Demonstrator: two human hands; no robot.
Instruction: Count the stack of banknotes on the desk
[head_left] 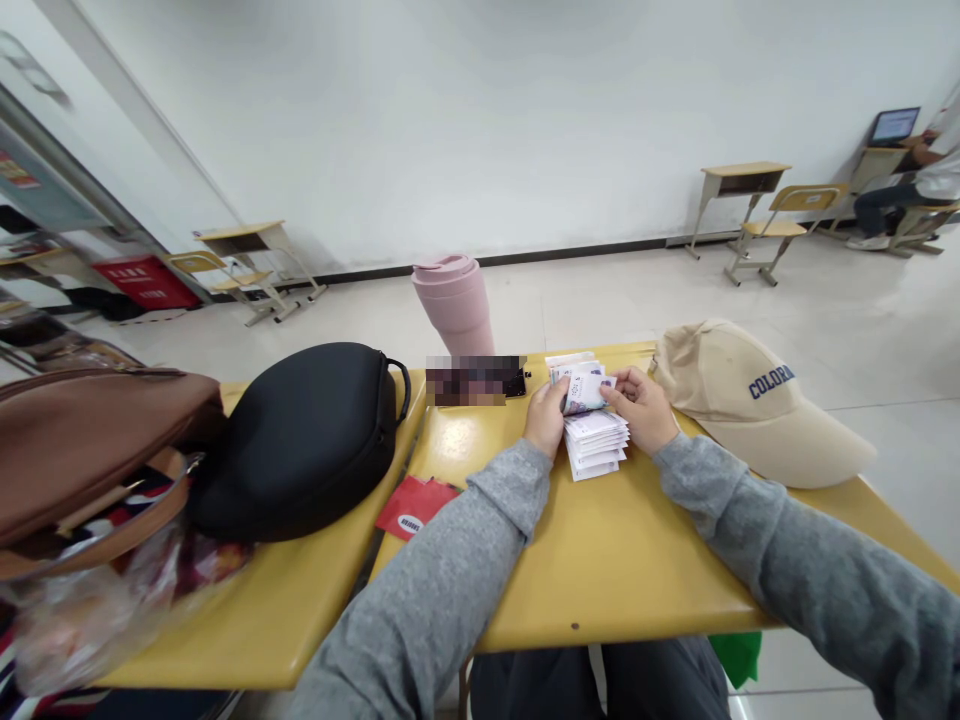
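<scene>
A stack of banknote-like paper slips lies fanned on the yellow desk in front of me. My left hand grips the far end of the stack from the left. My right hand pinches one slip lifted at the top of the stack. Both arms are in grey sleeves.
A beige cap lies to the right of my hands. A pink tumbler and a dark flat item stand behind. A black hard case, a brown bag and a red packet are on the left. Another person sits far right at a laptop.
</scene>
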